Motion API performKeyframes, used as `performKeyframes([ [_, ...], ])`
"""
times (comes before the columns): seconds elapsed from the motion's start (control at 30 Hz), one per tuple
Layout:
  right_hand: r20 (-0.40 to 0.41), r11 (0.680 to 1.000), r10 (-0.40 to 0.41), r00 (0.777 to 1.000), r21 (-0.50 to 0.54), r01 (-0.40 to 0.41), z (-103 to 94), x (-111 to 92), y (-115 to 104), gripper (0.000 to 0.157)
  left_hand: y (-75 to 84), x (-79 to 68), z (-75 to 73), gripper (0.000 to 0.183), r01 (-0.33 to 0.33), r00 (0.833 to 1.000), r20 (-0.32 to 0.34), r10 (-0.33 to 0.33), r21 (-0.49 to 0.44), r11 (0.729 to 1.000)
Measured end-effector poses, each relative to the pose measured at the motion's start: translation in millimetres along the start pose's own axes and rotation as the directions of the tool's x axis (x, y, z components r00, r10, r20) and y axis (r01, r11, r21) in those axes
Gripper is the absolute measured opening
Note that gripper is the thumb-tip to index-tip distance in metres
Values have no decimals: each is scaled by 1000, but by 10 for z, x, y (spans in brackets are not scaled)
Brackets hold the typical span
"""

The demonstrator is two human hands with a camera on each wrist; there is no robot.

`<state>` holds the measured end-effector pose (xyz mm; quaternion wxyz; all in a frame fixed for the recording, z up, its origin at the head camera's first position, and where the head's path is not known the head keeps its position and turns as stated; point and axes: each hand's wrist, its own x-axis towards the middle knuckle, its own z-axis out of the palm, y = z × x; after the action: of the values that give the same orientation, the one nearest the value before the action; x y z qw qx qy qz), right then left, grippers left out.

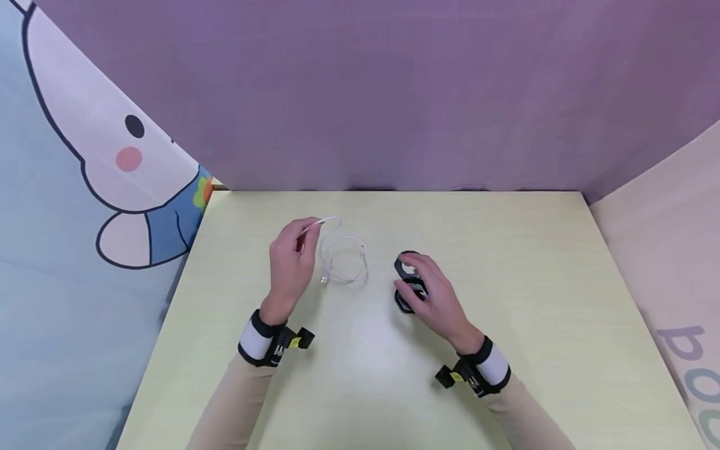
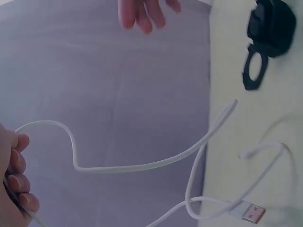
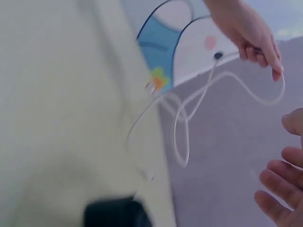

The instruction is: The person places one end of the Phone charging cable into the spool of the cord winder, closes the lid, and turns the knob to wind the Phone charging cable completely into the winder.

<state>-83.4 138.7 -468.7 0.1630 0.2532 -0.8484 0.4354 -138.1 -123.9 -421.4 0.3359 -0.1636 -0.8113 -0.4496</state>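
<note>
My left hand [image 1: 291,259] grips a white USB cable [image 1: 354,238], its curled fingers pinching one stretch of the cord. Loose loops of that cable hang and lie to the right of the hand, and the USB plug [image 2: 254,213] shows at a lower end. My right hand [image 1: 437,297] hovers over a black object with an angular body [image 2: 273,26] and a flat ring [image 2: 252,85] joined to it. In the right wrist view, the right fingers [image 3: 279,187] are loosely spread with nothing between them. The black object [image 3: 116,213] sits below them, blurred.
Both hands are over a pale table [image 1: 360,375]. A purple curtain [image 1: 394,94] hangs along its back edge. At the left is a light blue cloth [image 1: 45,281] with a cartoon figure, and a pale cloth [image 1: 664,237] with letters hangs at the right.
</note>
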Motion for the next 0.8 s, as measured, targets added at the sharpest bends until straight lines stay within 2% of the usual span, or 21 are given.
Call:
performKeyframes([
  [0.2, 56, 993, -45, 997, 112, 38, 130, 180, -226, 44, 276, 71, -34, 14, -26, 999, -39, 23, -84, 996],
  [0.4, 104, 990, -90, 991, 115, 77, 287, 202, -301, 38, 468, 109, -71, 12, -31, 996, -83, 19, -140, 990],
  [0.6, 178, 976, -180, 968, 154, 153, 347, 136, -314, 23, 564, 135, -150, 14, 34, 987, -146, -65, -202, 979],
  [0.8, 247, 952, -293, 924, 160, 259, 315, 50, -331, 15, 547, 172, -258, 19, 108, 960, -221, -170, -267, 958],
])
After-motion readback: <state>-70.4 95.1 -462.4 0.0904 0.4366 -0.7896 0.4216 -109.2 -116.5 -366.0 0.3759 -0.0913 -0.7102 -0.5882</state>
